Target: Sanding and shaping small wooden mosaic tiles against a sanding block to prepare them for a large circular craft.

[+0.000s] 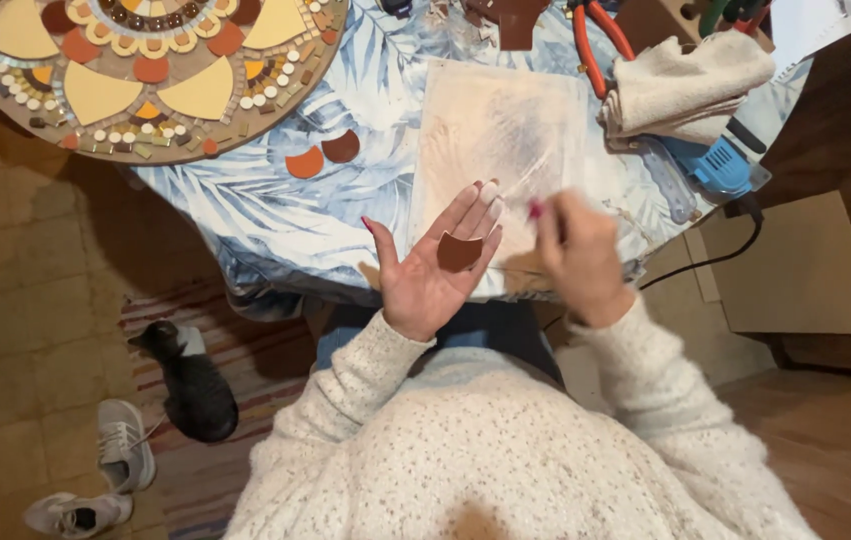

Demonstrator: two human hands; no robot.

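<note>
Hands meet over the edge of a round table (275, 215) with a blue leaf cloth; the left hand (435, 265) lies flat and wide open, palm up, fingers spread; a brown tile (459, 251) rests loose on the palm near the fingers; it has a curved, notched shape; no finger curls around it. The right hand (577, 258) is just beside the left one, a bit blurry; its fingers bend in and the tips pinch together near a red nail; I cannot tell if it holds anything.

Under both hands sits a pale board (505, 130), dusty and scratched. Left of the board, two more tiles lie on the cloth, touching each other: an orange tile (304, 163) and a dark red tile (341, 147). At the top left is a big round mosaic (150, 70) made of yellow, orange and brown bits. At the top right are red pliers (595, 35), a folded towel (680, 85) and a blue tool (715, 165) with a black cord (705, 262) that hangs off the table.

Down on the floor a black and white cat (190, 380) sits on a striped rug (235, 400); two white shoes (105, 470) lie near it.
</note>
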